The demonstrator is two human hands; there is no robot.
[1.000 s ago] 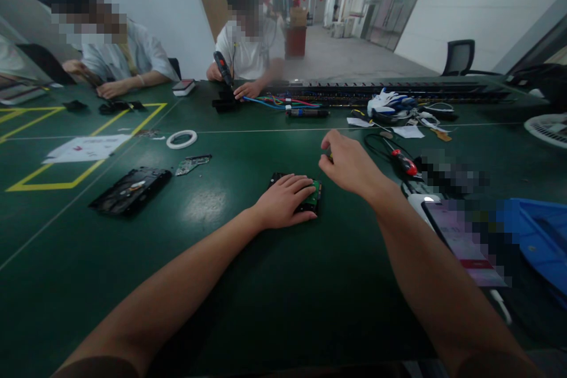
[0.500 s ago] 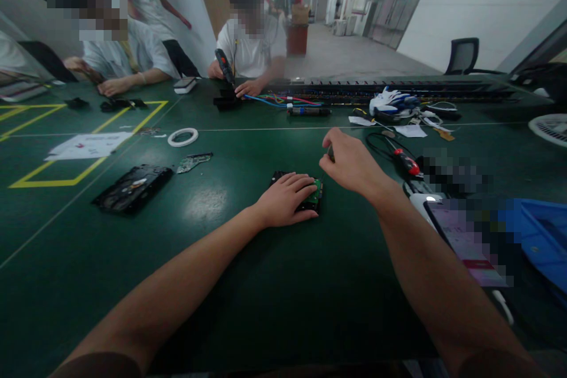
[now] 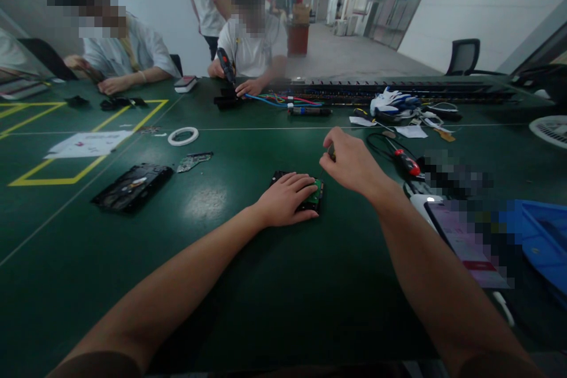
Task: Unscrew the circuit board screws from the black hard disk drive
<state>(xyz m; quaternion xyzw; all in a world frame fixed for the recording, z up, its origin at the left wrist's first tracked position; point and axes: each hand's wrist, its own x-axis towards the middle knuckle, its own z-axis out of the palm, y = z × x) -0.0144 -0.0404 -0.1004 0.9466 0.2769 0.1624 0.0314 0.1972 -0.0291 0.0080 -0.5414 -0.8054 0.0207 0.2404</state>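
Note:
A hard drive (image 3: 317, 195) with a green circuit board lies on the table in front of me. My left hand (image 3: 287, 198) rests flat on top of it, fingers stretched over the board and thumb along the near side; much of the drive is hidden beneath. Just beyond the drive's right edge, my right hand (image 3: 349, 159) is closed around the handle of a small screwdriver (image 3: 332, 152). Its thin shaft points down toward the drive's right corner, and I cannot tell whether the tip touches a screw.
Left on the green table lie a black drive casing (image 3: 133, 187), a loose circuit board (image 3: 194, 161) and a white tape roll (image 3: 183, 136). To the right are a red-black screwdriver (image 3: 407, 163), a tablet-like screen (image 3: 463, 236) and a blue bin (image 3: 538, 242). Co-workers sit across.
My hands and the hard drive stay practically where they were. In the background, a standing person has moved to the right, behind the seated co-workers.

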